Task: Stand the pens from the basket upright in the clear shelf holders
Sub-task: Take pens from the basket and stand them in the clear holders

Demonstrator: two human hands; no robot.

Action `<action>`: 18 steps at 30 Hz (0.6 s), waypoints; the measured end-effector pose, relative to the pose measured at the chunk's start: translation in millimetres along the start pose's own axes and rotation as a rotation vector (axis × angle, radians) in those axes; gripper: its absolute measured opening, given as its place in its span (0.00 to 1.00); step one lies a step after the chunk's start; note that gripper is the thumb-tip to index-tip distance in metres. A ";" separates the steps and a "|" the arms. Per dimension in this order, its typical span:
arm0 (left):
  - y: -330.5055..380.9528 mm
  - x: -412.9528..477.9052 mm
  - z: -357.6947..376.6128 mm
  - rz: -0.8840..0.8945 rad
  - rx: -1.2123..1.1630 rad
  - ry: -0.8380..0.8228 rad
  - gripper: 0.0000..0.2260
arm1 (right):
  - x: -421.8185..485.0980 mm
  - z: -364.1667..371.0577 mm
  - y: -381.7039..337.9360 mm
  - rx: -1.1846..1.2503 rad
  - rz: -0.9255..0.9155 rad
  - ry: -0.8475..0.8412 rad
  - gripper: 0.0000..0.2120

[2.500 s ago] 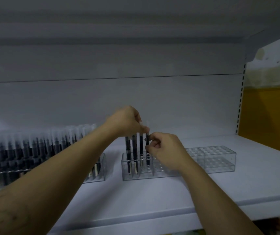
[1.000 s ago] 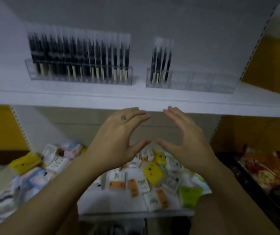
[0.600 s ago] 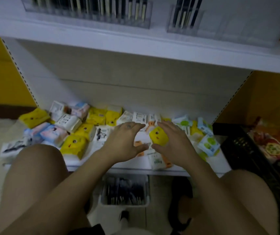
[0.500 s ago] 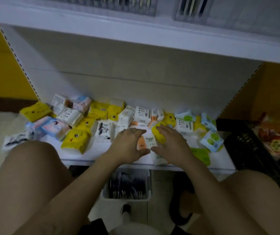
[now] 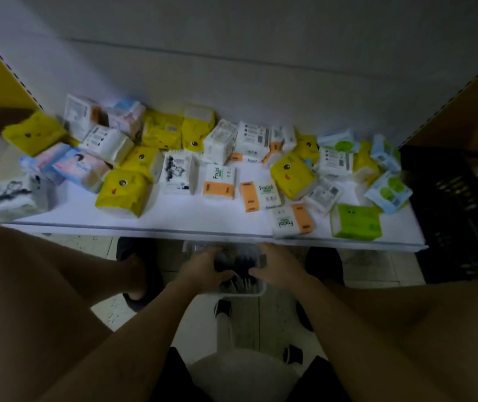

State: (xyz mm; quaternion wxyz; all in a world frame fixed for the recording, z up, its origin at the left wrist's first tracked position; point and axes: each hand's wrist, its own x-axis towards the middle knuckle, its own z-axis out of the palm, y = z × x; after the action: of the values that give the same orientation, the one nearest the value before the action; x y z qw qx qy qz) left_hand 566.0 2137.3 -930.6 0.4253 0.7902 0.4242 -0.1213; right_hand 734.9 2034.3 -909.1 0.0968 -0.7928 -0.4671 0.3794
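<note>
Since half a second ago our left hand [image 5: 203,271] and right hand [image 5: 278,271] have dropped below the white shelf [image 5: 174,224] into the small white plastic basket [image 5: 251,292] at six o'clock, over the dark pens [image 5: 239,264]. We cannot tell whether our fingers clamp any. Fetching step: next, gather a bunch and lift. Orange-and-white tissue packs [image 5: 262,194] read "Facial".

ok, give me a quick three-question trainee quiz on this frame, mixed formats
1. True or false: the basket of pens sits on the shelf among the tissue packs.
2. How many hands are at the basket: A none, B one, C two?
3. Fill in: the green pack lies near the shelf's front ____ corner.
Key: 1 false, it stands on the floor below the shelf edge. 2 C, left hand and right hand. 3 right.
</note>
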 end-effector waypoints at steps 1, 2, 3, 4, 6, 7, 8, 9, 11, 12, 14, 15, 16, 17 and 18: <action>-6.8 2.0 7.7 -0.019 -0.012 -0.022 0.26 | 2.5 9.7 4.0 0.054 0.014 -0.042 0.27; -13.8 4.0 15.5 -0.037 -0.024 -0.039 0.25 | 7.3 21.3 10.6 0.088 0.029 -0.083 0.23; -20.8 5.5 22.2 -0.063 -0.033 -0.057 0.25 | 12.6 33.3 17.1 0.114 0.045 -0.112 0.19; -26.9 7.4 27.5 -0.095 -0.040 -0.072 0.24 | 19.4 44.2 23.1 0.138 0.079 -0.139 0.17; -37.8 10.4 33.7 -0.163 -0.071 -0.096 0.23 | 28.1 60.6 28.4 0.196 0.156 -0.182 0.18; -43.0 13.7 35.1 -0.193 -0.083 -0.093 0.23 | 31.9 66.6 30.1 0.197 0.196 -0.191 0.20; -47.3 17.5 36.0 -0.220 -0.089 -0.087 0.23 | 36.4 72.4 32.8 0.180 0.230 -0.198 0.20; -50.3 20.3 36.8 -0.240 -0.094 -0.077 0.22 | 42.1 81.1 38.0 0.175 0.250 -0.214 0.19; -54.0 22.7 41.1 -0.271 -0.097 -0.073 0.23 | 50.5 96.6 47.0 0.198 0.269 -0.261 0.14; -54.9 22.9 44.7 -0.283 -0.099 -0.080 0.23 | 52.7 102.7 48.9 0.195 0.278 -0.269 0.11; -54.4 22.7 51.1 -0.287 -0.116 -0.087 0.23 | 58.9 112.4 53.1 0.198 0.293 -0.269 0.12; -53.8 22.6 53.6 -0.286 -0.133 -0.087 0.23 | 62.2 115.1 52.8 0.220 0.299 -0.273 0.11; -54.2 23.2 56.6 -0.293 -0.159 -0.083 0.23 | 65.2 116.9 51.1 0.252 0.304 -0.276 0.11; -54.1 22.7 59.2 -0.302 -0.187 -0.076 0.24 | 68.8 120.0 50.2 0.276 0.306 -0.284 0.11; -54.2 22.1 63.0 -0.316 -0.216 -0.068 0.24 | 73.0 124.2 51.2 0.286 0.307 -0.280 0.11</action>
State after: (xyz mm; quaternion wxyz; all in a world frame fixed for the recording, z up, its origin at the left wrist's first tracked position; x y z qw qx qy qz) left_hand 548.2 2116.1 -1012.0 0.4974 0.6589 0.5390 -0.1670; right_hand 703.3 2040.9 -1058.5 0.0834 -0.7724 -0.2915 0.5581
